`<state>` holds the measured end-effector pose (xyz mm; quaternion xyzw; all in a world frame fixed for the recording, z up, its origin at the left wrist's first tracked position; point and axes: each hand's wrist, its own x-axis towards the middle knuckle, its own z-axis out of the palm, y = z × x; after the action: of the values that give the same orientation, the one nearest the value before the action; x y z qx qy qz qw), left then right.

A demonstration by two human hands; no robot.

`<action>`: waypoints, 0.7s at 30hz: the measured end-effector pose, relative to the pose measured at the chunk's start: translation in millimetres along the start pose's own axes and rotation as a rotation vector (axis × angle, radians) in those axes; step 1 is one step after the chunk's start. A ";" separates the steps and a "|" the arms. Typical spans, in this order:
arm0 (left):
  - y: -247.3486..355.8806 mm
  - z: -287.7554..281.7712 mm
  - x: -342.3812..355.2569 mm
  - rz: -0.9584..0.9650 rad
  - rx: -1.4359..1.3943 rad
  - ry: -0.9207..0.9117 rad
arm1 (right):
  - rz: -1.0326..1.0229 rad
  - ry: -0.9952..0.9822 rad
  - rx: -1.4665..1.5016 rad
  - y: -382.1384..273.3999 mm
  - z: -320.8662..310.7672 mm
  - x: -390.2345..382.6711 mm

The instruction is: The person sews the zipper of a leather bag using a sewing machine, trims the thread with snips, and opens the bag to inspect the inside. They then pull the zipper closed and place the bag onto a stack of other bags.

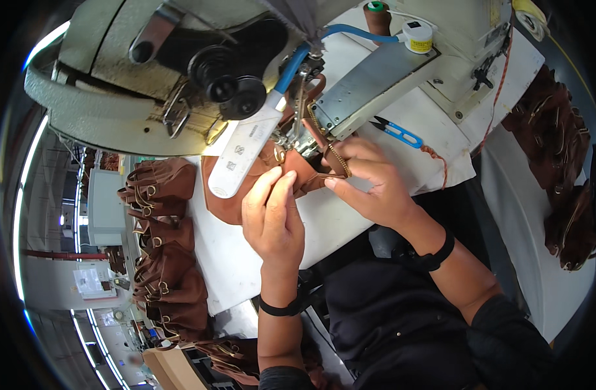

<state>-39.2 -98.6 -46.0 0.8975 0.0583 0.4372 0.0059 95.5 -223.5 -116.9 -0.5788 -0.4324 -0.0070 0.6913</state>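
Note:
A brown leather bag [225, 207] lies at the sewing machine's metal foot [306, 142], its folds bunched around the arm. My left hand [272, 218] pinches an edge of the leather between thumb and fingers, just in front of the foot. Right of it, my right hand [373, 185] grips the end of a zipper [340, 161] with brass teeth and brown leather edging. The zipper runs up beside the foot toward the machine. A white lamp bar [249, 149] hides part of the bag, and the needle area is hard to make out.
The sewing machine head [116, 84] hangs over the upper left. Blue thread snips [399, 132] lie on the white table [226, 273], right of my right hand. Brown bags hang at left [171, 286], and more brown pieces [551, 130] lie at right. A thread cone [377, 21] stands behind.

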 end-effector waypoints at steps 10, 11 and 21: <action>10.9 -0.4 -5.1 0.052 0.147 -0.101 | 0.239 -0.141 0.278 -13.5 -1.4 19.5; 13.1 0.7 -7.4 0.047 0.200 -0.115 | 0.284 -0.144 0.324 -16.7 -1.6 18.5; 22.6 2.3 -14.2 -0.043 0.216 -0.178 | 0.313 -0.088 0.455 -28.9 5.5 18.2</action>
<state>-43.8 -122.5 -57.2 0.9267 0.1232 0.3468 -0.0761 88.8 -219.7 -83.2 -0.4683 -0.3576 0.2222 0.7768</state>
